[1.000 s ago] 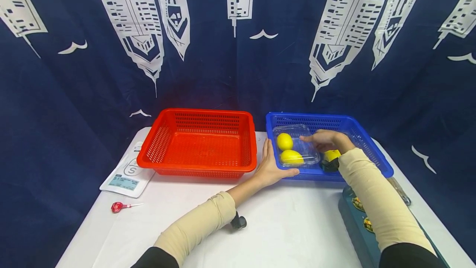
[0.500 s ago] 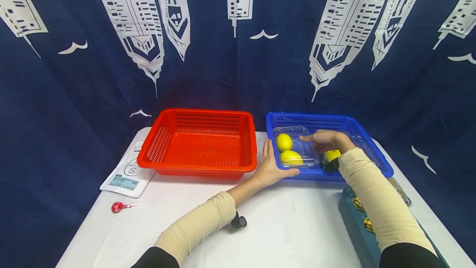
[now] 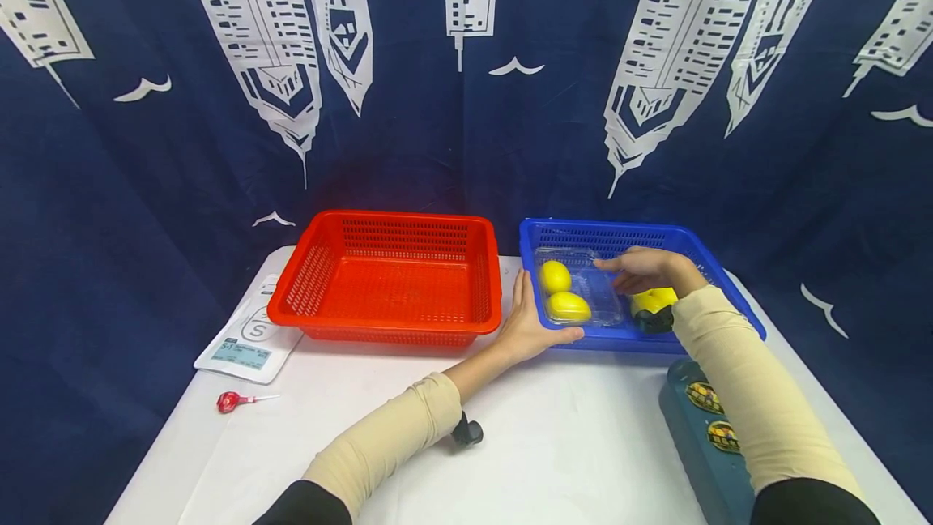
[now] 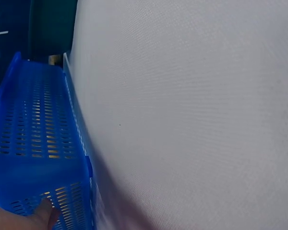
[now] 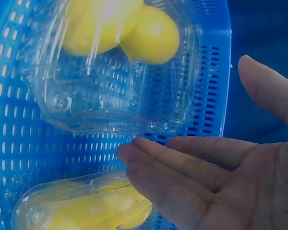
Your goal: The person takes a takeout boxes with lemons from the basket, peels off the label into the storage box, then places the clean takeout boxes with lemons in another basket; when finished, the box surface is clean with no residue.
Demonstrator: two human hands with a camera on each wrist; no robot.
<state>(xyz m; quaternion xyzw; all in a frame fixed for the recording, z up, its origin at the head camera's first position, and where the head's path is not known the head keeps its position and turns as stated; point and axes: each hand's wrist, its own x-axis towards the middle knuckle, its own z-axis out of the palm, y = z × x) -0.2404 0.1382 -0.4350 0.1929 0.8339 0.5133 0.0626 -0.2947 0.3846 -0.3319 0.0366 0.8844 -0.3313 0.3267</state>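
Note:
Inside the blue basket [image 3: 619,340] a clear plastic container [image 5: 101,91] sits at the left end. It holds two smooth yellow, lemon-like fruits [image 3: 568,307]. A second clear container [image 5: 29,206] with yellow fruit lies to its right, partly hidden by my right arm. My right hand [image 3: 645,266] hovers over the basket between the two containers; in the right wrist view its fingers are extended and the thumb stands apart, holding nothing. My left hand [image 3: 526,332] braces the basket's near left corner, fingers along the left side and thumb along the front wall.
A red basket [image 3: 408,282] stands left of the blue one. Farther left are a flat white object [image 3: 244,353] with a grey-blue panel and a red lollipop [image 3: 228,402]. A teal box [image 3: 710,436] with oval labels lies under my right forearm. A dark curtain hangs behind.
My right hand has come off the left container's edge, moving slightly right and up with its fingers spreading. The container now lies flatter in the basket. My left hand has stayed put.

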